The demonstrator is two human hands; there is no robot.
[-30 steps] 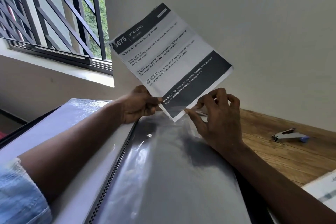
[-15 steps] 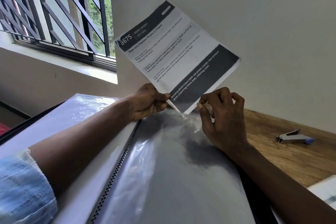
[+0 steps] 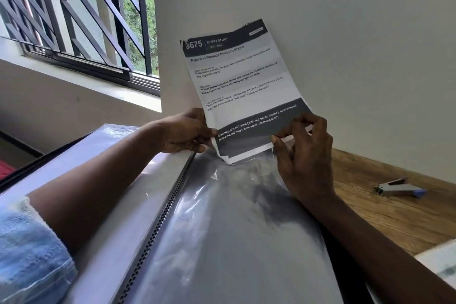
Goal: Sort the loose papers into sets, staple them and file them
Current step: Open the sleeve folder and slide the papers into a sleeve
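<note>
A printed paper set with dark header and footer bands stands nearly upright over an open display file. Its bottom corner dips into the mouth of a clear plastic sleeve on the file's right page. My left hand pinches the paper's lower left edge. My right hand pinches the paper's lower right edge together with the sleeve's top rim.
A grey stapler with a blue end lies on the wooden desk to the right. More paper shows at the right edge. A white wall stands close behind, and a barred window is at the left.
The paper has turned more upright and come lower, and its bottom corner now sits in the sleeve mouth. My right hand moved from the sleeve rim up onto the paper's lower right edge.
</note>
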